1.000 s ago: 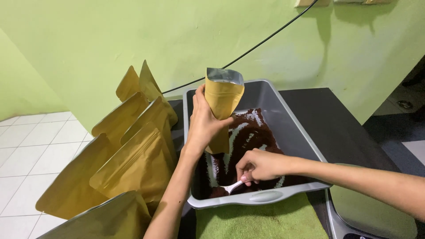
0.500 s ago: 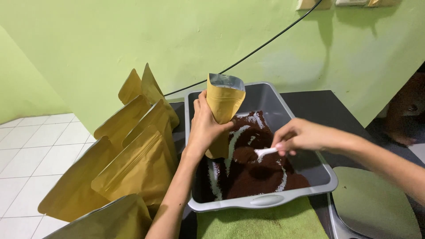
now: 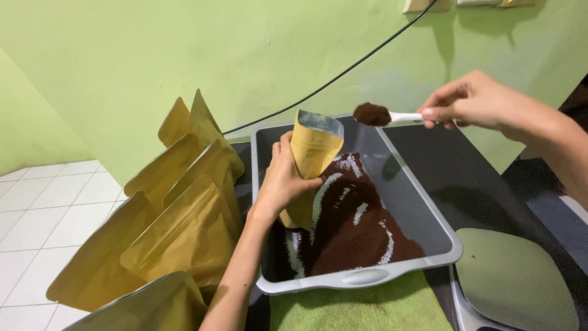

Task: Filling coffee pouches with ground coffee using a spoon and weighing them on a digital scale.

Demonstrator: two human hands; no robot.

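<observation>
While our left hand [image 3: 283,181] is gripping the open pouch [image 3: 311,160], our right hand [image 3: 474,99] is pinching a loaded spoon [image 3: 387,115] just beside its mouth — unpoured; the tray [image 3: 422,211] below is holding plenty of grounds [image 3: 352,230].

Air above the grey tub [image 3: 422,211] is open on its right half, where bare floor shows beside the dark powder [image 3: 352,230]; the left half is taken by the left hand [image 3: 283,178], its grip closed round the upright pouch [image 3: 311,160]; the right hand [image 3: 481,101] holds a loaded scoop [image 3: 383,115] just right of the pouch mouth; standing pouches [image 3: 184,220] wall off the left; the scale plate [image 3: 514,282] fills the surface at right
</observation>
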